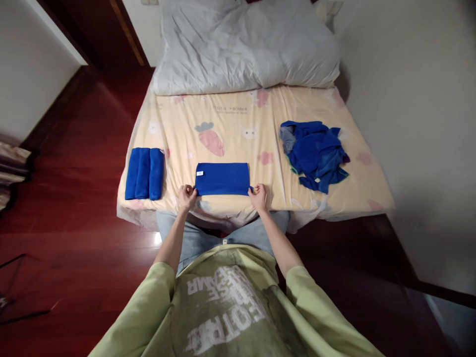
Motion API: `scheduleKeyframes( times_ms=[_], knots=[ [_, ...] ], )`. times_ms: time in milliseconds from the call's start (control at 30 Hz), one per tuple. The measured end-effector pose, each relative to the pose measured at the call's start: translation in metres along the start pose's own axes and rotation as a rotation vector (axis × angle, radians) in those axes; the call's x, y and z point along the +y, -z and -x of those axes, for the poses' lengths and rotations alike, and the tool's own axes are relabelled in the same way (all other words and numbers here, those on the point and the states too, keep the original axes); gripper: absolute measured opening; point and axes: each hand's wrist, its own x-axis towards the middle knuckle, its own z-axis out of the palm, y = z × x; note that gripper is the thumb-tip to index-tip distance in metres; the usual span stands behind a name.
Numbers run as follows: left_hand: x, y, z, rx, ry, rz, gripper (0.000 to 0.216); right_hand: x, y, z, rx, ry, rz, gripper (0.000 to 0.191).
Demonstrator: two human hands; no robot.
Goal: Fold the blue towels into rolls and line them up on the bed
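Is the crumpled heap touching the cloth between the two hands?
No, a stretch of sheet shows between the heap and the cloth.

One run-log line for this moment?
left hand: pinches blue cloth, near-left corner | right hand: pinches near-right corner | cloth: on bed | left: blue rolls | right: crumpled blue pile

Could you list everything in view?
towel: one, blue, bed's front middle
rolls: three, blue, bed's left
pile: one, mostly blue, bed's right
bed: one, yellow, centre
quilt: one, white, far end
door: one, brown, top left
floor: one, red, below
walls: several, pale, around
striped thing: one, brownish, left edge
rods: several, black, lower left
shirt: one, green, bottom
jeans: one, blue, bed's edge
left hand: one, bare, towel's left
right hand: one, bare, towel's right
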Motion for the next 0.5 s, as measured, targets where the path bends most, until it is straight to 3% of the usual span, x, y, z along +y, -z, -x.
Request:
scheduleKeyframes(
  times_ms=[100,233,400,500],
  knots=[
    [0.001,0.000,0.007,0.021,-0.145,-0.059,0.010,0.002,0.003,0.006,0.017,0.265,0.117,0.023],
    [-0.005,0.004,0.020,-0.185,-0.344,-0.092,0.027,0.010,0.010,0.014,-0.212,0.529,0.234,0.042],
    [-0.009,0.007,0.023,-0.294,-0.397,-0.162,0.057,0.010,0.019,0.011,-0.283,0.573,0.281,0.050],
    [-0.002,0.000,0.014,-0.243,-0.339,-0.137,0.053,0.000,0.014,0.003,-0.281,0.526,0.246,0.046]
  ],
)
